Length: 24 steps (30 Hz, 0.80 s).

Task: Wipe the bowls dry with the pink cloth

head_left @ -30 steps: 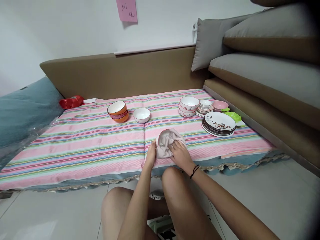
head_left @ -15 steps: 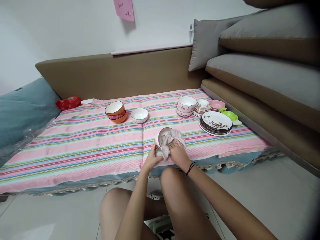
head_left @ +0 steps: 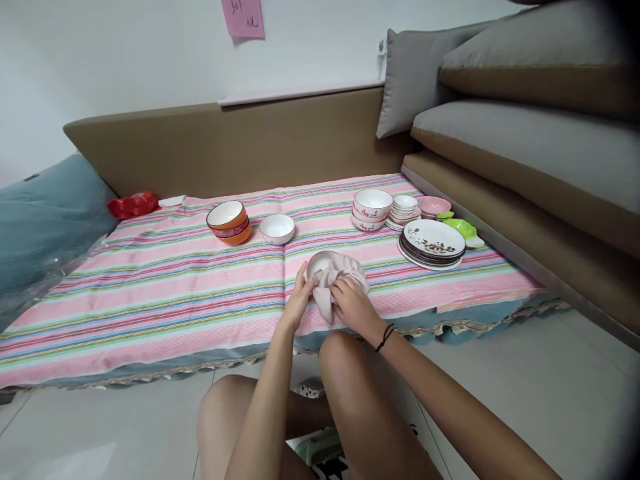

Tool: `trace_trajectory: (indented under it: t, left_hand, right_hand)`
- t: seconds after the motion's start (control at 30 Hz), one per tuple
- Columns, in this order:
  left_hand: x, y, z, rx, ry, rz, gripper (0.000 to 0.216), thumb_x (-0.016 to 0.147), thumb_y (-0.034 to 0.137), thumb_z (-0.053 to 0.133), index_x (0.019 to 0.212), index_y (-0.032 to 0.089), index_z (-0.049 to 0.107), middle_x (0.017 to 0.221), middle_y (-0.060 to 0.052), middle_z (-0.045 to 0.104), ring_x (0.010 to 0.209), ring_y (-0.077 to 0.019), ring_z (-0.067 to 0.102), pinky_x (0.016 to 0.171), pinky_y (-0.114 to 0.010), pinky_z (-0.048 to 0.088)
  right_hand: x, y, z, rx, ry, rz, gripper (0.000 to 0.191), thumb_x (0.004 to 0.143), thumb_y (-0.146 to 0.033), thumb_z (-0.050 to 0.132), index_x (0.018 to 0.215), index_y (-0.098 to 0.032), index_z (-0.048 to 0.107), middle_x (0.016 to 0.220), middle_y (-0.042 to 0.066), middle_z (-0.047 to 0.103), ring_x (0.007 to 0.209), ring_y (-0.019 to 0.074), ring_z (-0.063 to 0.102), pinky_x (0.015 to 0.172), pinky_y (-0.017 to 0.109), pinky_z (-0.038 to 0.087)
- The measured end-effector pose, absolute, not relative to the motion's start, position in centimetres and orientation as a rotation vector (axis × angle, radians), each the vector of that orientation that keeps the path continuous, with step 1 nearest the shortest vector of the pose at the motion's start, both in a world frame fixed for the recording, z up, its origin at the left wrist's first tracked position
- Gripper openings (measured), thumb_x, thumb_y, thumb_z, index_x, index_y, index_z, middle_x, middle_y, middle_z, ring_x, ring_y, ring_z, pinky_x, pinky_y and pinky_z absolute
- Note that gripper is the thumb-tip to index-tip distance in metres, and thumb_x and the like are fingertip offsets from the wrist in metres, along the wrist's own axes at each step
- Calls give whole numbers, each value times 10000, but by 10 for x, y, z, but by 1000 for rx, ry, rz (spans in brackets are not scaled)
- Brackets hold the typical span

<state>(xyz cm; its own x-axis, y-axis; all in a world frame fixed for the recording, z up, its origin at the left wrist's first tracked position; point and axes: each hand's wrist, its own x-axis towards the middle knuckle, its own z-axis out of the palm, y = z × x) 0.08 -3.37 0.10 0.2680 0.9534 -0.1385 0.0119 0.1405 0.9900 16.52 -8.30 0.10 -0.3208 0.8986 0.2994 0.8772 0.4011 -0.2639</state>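
Note:
A white bowl [head_left: 320, 262] with a dark red rim is tilted in front of my knees, above the striped cloth [head_left: 225, 280]. My left hand [head_left: 299, 300] grips its left side, thumb toward the near edge. My right hand [head_left: 353, 303] is closed on a pale pinkish-grey rag [head_left: 345, 268], which drapes over the bowl's right side and hangs down in front. The rag hides much of the bowl. Just beyond, a single white bowl [head_left: 277, 230] stands upright, left of it a stack of orange and red bowls [head_left: 229, 223].
To the right stand stacked white floral bowls [head_left: 371, 208], small dishes [head_left: 405, 208], a pink bowl [head_left: 434, 206], a green leaf-shaped dish [head_left: 463, 229] and a pile of plates [head_left: 433, 241]. A red bundle [head_left: 134, 205] lies far left. Thick cushions [head_left: 525, 147] border the right.
The bowl has turned a little, its opening facing more upward. My left hand has shifted up its side, and my right hand with the rag has moved slightly left.

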Motion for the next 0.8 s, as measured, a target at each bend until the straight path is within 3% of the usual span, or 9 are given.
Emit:
trace_trajectory:
  t: [0.13, 0.27, 0.33, 0.4, 0.5, 0.6, 0.7, 0.8]
  left_hand:
    - [9, -35, -6, 1302, 1095, 992, 662, 897, 489, 491, 1492, 314, 261, 1595, 7, 210, 1460, -229, 206, 1174, -361, 226]
    - [6, -39, -8, 1346, 1024, 992, 670, 901, 487, 481, 1500, 303, 242, 1611, 24, 143, 1477, -223, 128, 1185, -360, 187]
    - [5, -42, -9, 1329, 1002, 983, 687, 893, 481, 494, 1503, 304, 235, 1611, 15, 145, 1465, -241, 175, 1171, -378, 222]
    - [5, -43, -9, 1348, 983, 989, 680, 879, 461, 517, 1494, 304, 272, 1603, 12, 179, 1460, -247, 188, 1166, -378, 225]
    - [7, -43, -7, 1406, 979, 1014, 647, 849, 419, 568, 1454, 296, 374, 1578, -2, 265, 1452, -250, 208, 1160, -368, 223]
    - [9, -40, 1, 1431, 1029, 1021, 606, 829, 398, 601, 1408, 294, 454, 1536, -30, 358, 1367, -264, 363, 1108, -382, 300]
    - [7, -36, 13, 1460, 1096, 976, 575, 815, 408, 624, 1366, 285, 515, 1427, -61, 503, 1196, -252, 519, 1008, -358, 392]
    - [1, -33, 21, 1445, 1190, 878, 674, 764, 436, 678, 1390, 276, 486, 1179, -71, 648, 897, -190, 614, 819, -309, 469]
  right_hand:
    - [155, -86, 9, -1376, -2179, 175, 386, 837, -55, 469, 1213, -105, 542, 1146, 120, 604, 1076, 238, 512, 959, 353, 417]
    - [153, -83, 1, -1530, -2270, 316, 243, 854, -134, 513, 1072, -100, 616, 978, 120, 660, 954, 251, 580, 869, 365, 464]
    - [159, -79, -7, -1567, -2341, 279, 318, 813, -163, 593, 1118, -79, 622, 1116, 166, 642, 1085, 291, 554, 973, 407, 417]
    - [169, -76, -13, -1582, -2373, 157, 506, 775, -167, 639, 1267, -74, 562, 1346, 209, 512, 1284, 349, 417, 1088, 464, 302]
    - [181, -73, -16, -1631, -2375, 47, 546, 817, -125, 560, 1360, -96, 501, 1443, 218, 408, 1367, 361, 316, 1121, 494, 231]
    - [177, -73, -11, -1606, -2372, 94, 467, 791, -92, 538, 1254, -50, 579, 1315, 234, 533, 1244, 345, 467, 1059, 459, 320]
    - [162, -77, -5, -1538, -2277, 404, 232, 759, -88, 538, 945, -85, 678, 961, 148, 693, 898, 257, 632, 818, 347, 458]
    - [151, -83, -4, -1390, -2100, 615, 161, 768, -72, 515, 841, -132, 646, 831, 61, 691, 739, 183, 625, 654, 269, 439]
